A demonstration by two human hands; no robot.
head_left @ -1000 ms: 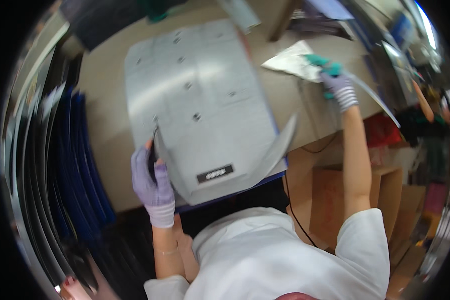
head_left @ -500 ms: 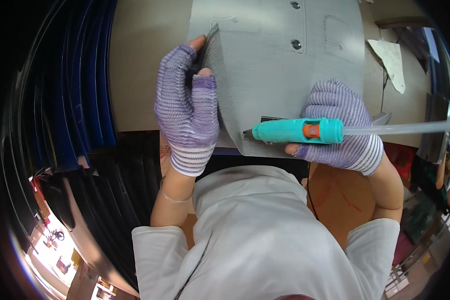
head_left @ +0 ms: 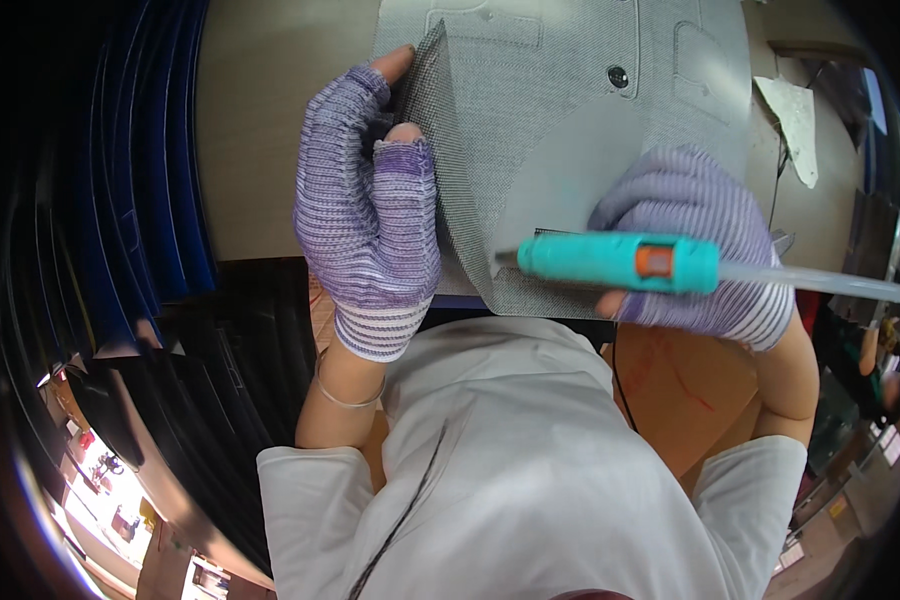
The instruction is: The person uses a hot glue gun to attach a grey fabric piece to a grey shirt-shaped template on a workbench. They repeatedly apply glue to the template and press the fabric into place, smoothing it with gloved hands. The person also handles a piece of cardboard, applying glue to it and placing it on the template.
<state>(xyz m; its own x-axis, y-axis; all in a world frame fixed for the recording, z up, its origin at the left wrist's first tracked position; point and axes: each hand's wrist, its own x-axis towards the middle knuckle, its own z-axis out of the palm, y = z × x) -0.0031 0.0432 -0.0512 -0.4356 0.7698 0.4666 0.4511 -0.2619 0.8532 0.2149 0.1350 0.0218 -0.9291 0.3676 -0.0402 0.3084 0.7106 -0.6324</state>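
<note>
My left hand (head_left: 370, 215), in a purple-and-white striped knit glove with bare thumb and fingertip, holds up the side edge of a grey textured sheet (head_left: 560, 90). That edge stands as a raised mesh-like flap (head_left: 448, 165) pinched between thumb and fingers. My right hand (head_left: 705, 205), gloved alike and slightly blurred, is wrapped around a teal hot glue gun (head_left: 580, 262). Its nozzle points left and sits close to the base of the flap; whether it touches cannot be made out. A long translucent glue stick (head_left: 815, 282) sticks out of the gun's rear.
Under the sheet is a beige table (head_left: 260, 130). Dark blue and black panels (head_left: 150, 170) stand in a row at the left. A torn whitish scrap (head_left: 792, 130) lies at the far right of the table. Cardboard (head_left: 680, 390) shows below the table's front edge.
The glue gun and my right hand have shifted slightly right in the picture, and the glue stick now tilts down. My left hand still holds the flap; the whole view has moved a little.
</note>
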